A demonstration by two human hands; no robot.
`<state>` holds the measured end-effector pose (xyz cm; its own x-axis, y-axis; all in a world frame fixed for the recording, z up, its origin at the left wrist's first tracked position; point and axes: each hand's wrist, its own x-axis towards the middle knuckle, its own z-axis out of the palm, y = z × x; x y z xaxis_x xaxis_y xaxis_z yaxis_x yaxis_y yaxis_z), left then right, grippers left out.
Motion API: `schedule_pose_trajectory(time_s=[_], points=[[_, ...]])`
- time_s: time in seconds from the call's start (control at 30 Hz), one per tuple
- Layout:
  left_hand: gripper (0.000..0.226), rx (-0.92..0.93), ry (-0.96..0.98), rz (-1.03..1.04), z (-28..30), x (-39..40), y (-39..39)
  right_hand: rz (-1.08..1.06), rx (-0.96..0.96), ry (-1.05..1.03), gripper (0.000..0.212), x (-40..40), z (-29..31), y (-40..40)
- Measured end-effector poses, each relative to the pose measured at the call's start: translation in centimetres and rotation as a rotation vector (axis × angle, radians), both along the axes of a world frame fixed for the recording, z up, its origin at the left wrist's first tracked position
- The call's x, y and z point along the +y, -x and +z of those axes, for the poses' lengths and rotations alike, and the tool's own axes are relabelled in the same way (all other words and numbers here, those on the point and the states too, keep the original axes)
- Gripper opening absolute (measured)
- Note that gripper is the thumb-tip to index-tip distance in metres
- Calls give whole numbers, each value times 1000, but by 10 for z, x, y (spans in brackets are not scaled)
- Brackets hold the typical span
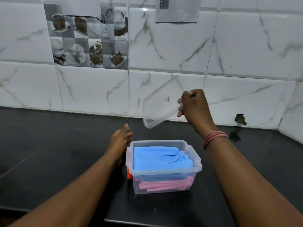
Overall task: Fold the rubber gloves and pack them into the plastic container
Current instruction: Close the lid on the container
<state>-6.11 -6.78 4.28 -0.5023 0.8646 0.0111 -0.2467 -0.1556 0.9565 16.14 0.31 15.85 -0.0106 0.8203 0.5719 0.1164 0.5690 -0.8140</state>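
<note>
A clear plastic container (196,158) stands on the black counter, near the front edge. Folded blue rubber gloves (157,158) lie on top inside it, and folded pink gloves (165,184) show through the wall beneath them. My right hand (194,104) is raised above and behind the container, shut on one edge of the transparent lid (161,102), which hangs tilted in the air. My left hand (120,139) hovers beside the container's far left corner with fingers apart, holding nothing. An orange clip (129,174) shows on the container's left side.
The black counter (57,153) runs back to a white marble-tiled wall (91,89). A chipped hole (240,119) marks the wall at the right. The counter's front edge (147,222) is just below the container.
</note>
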Motion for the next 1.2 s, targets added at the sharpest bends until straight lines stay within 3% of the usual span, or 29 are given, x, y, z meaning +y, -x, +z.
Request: schedule_pose_trajectory(time_s=[0.07, 0.13, 0.23, 0.3, 0.4, 0.47, 0.63, 0.8, 1.03, 1.2], points=[[42, -35, -19, -45, 26, -1, -1, 109, 255, 189, 23, -12, 0, -7], [55, -35, -47, -125, 53, -5, -5, 145, 357, 349, 23, -25, -9, -11], [35, -56, -2, -126, 75, -15, -17, 84, 207, 460, 18, -45, -31, -18], [20, 75, 131, -38, 78, -23, -27, -31, -27, 397, 20, -56, -43, -26], [19, 324, 274, 64, 69, -42, -38, -294, -415, 265, 39, -64, -58, -34], [27, 426, 297, 77, 59, -58, -44, -389, -515, 274, 40, -68, -70, -37], [31, 445, 305, -7, 39, -79, -58, -513, -609, 319, 43, -72, -89, -41], [35, 310, 274, 41, 27, -82, -63, -462, -600, 419, 43, -77, -84, -43], [19, 64, 219, 58, 21, -87, -65, -203, -444, 617, 33, -90, -68, -50], [37, 154, 216, 66, 8, -85, -65, -217, -465, 597, 32, -91, -76, -49]])
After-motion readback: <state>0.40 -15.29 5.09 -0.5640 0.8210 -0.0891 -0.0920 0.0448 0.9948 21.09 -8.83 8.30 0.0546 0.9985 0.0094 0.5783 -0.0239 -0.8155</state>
